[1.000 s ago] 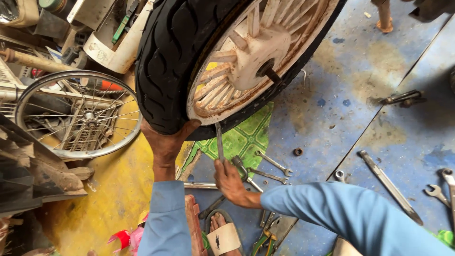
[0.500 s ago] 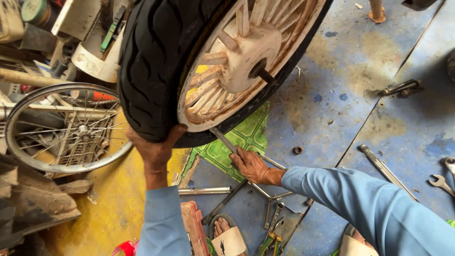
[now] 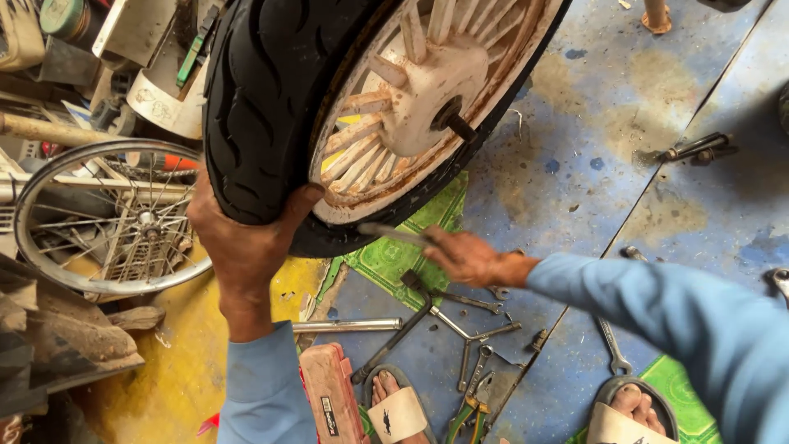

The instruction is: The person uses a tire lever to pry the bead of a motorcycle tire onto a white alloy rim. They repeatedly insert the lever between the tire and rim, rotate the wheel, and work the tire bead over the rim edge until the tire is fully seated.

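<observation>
Left hand (image 3: 246,247) keeps gripping the tyre (image 3: 271,107) while the right hand (image 3: 464,256), closed on a lever (image 3: 393,233), has swung its tip up to the rim (image 3: 362,210).

Top of the tyre (image 3: 271,107) runs off the frame's upper edge. The tool (image 3: 394,233) blurs — its tip can't be made out. Left hand (image 3: 242,238) — palm hidden against rubber. Right sandal (image 3: 629,415) cut off below.

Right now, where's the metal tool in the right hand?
Head view, centre: the metal tool is in the right hand, its tip pointing left at the lower rim of the wheel, above the green mat.
</observation>
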Demonstrator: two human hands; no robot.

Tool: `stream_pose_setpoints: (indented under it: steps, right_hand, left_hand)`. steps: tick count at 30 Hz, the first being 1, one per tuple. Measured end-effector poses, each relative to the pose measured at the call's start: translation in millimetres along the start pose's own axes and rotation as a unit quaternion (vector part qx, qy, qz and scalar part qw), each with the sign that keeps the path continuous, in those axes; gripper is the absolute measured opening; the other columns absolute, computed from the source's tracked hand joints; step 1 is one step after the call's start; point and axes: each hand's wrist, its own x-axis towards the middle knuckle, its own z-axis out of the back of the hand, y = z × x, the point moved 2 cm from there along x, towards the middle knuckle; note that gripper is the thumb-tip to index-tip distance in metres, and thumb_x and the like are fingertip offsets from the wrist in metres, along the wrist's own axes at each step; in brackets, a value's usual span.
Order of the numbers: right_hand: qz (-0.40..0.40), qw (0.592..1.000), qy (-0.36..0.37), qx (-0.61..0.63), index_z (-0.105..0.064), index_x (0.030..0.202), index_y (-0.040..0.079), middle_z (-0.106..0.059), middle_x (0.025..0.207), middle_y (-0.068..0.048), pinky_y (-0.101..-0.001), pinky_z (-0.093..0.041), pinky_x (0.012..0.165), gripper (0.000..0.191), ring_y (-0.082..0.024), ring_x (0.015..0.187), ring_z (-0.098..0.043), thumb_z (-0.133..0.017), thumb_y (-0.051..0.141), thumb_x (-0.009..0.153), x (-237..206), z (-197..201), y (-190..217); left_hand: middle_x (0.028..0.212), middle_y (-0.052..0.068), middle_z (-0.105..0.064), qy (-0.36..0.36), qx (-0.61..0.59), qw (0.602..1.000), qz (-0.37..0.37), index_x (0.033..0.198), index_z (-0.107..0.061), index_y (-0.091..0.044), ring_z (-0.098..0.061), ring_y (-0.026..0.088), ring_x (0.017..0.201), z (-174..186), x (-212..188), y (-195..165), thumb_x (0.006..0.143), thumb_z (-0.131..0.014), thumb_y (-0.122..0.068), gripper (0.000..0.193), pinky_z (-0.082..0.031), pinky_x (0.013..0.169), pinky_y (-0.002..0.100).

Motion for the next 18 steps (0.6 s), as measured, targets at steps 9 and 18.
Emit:
stream_pose_setpoints:
  steps: [9,18]
  right_hand:
    - [0.154,0.929,-0.215,-0.260,-0.065,0.106,0.008,-0.065,0.092,-0.011,-0.0435,-0.051,0.052,0.022,-0.031,0.068,-0.063,-0.055,0.026,0.102,-30.3,153.1,-26.3]
    - [0.143,0.912,-0.160,-0.350,-0.068,0.102,0.011,-0.063,0.081,-0.004,-0.0376,-0.048,0.048,0.024,-0.021,0.055,-0.057,-0.053,0.029,0.105,-27.5,179.8,-4.5]
  left_hand:
    - [0.134,0.020,-0.056,0.148,0.279,0.940,-0.127,0.136,-0.056,0.002,-0.052,0.038,0.127,-130.0,-123.4,-2.1,0.088,-0.070,-0.012,0.053,-0.038,0.108,0.052]
    - [0.127,0.022,-0.057,0.245,0.414,0.875,-0.051,0.132,-0.057,0.010,-0.048,0.036,0.124,-186.3,-127.3,46.6,0.077,-0.075,-0.009,0.061,-0.034,0.106,0.054]
